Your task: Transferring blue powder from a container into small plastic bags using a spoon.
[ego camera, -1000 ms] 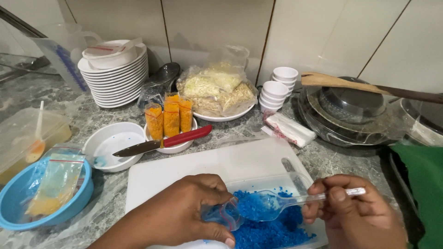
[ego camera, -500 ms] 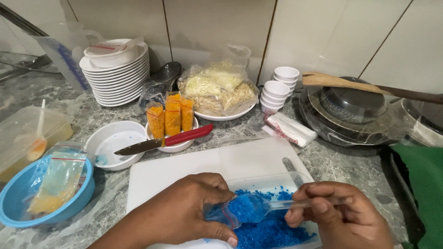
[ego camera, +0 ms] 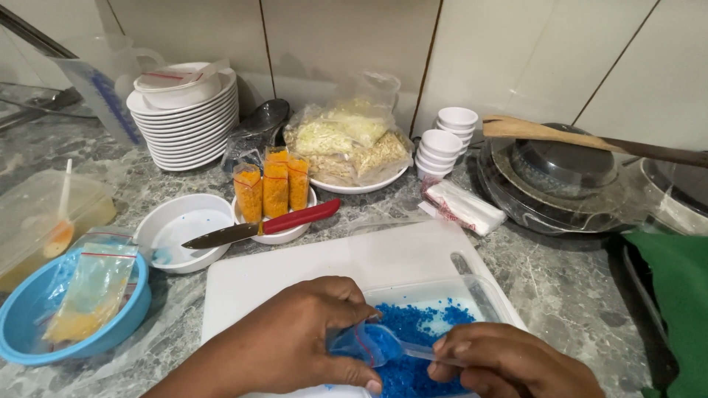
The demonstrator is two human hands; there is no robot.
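My left hand (ego camera: 295, 346) pinches a small clear zip bag (ego camera: 361, 343) holding blue granules, held over a clear plastic tray (ego camera: 479, 291) of blue granules (ego camera: 420, 324). My right hand (ego camera: 509, 361) grips a clear plastic spoon (ego camera: 402, 350) whose bowl sits at the bag's mouth. The tray rests on a white cutting board (ego camera: 332, 262) at the counter's front edge.
A red-handled knife (ego camera: 265, 227) lies across two white bowls, one holding orange-filled packets (ego camera: 274, 184). A blue bowl (ego camera: 29, 309) with a bag sits left. Stacked plates (ego camera: 184, 121), small white cups (ego camera: 442, 144), a bagged plate, pans (ego camera: 560, 177) and a wooden spoon stand behind.
My right hand has moved left and lower, bringing the spoon's bowl from above the tray into the mouth of the bag. The left hand stays put.
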